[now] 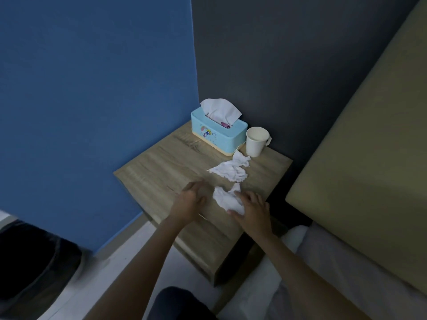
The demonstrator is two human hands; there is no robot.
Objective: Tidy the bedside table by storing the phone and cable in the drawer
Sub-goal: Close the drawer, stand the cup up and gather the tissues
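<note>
1. Head view, nearest first: the front of the light wood-grain bedside table (161,162) falls away in shadow below its near edge, and I cannot make out the drawer there. Neither the phone nor the cable shows anywhere, so I cannot tell where they are.
2. My left hand (193,199) rests on the table top, left of the tissues. Its fingers are loosely curled and hold nothing.
3. My right hand (251,209) has its fingers and thumb curled round the right side of the near crumpled white tissue wad (225,199).
4. I judge the step to be clearing loose litter. To do it well, I should gather the whole wad into my palm so no corner trails, then lift straight up.
5. Farther off lies the far crumpled white tissue (231,170), apart from the near one. Behind it stand the light blue plastic tissue box (219,136) and, just to its right, the white paper cup (255,142).
6. Counted: two hands, two loose tissues, one box, one cup, one table. No phone or cable is in sight.
</note>
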